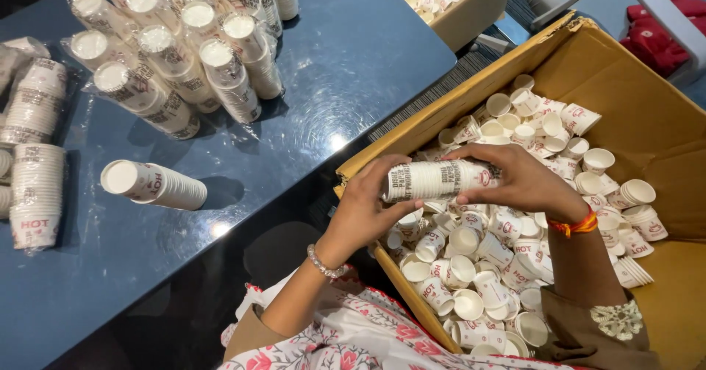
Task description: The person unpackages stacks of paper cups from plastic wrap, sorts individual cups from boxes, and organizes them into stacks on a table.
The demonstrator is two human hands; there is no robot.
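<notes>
Right now both hands hold a nested stack of small paper cups (pixel 440 179) sideways, just above the big cardboard box (pixel 647 120) on the right. The left hand (pixel 365 210) is wrapped around the stack's left end, and the right hand (pixel 521 181) caps the right end with fingers curled over the top. Under them, loose paper cups (pixel 500 260) lie in a heap in the box.

Such a stack looks very light, and thin-walled enough to dent if squeezed. Since the cups only nest, it could slide apart in the middle; a hold at both ends, pressing gently inward, seems the safest.

On the blue table (pixel 353 54) to the left lies another bare stack (pixel 153 185), with wrapped sleeves of cups (pixel 176 46) farther back.
</notes>
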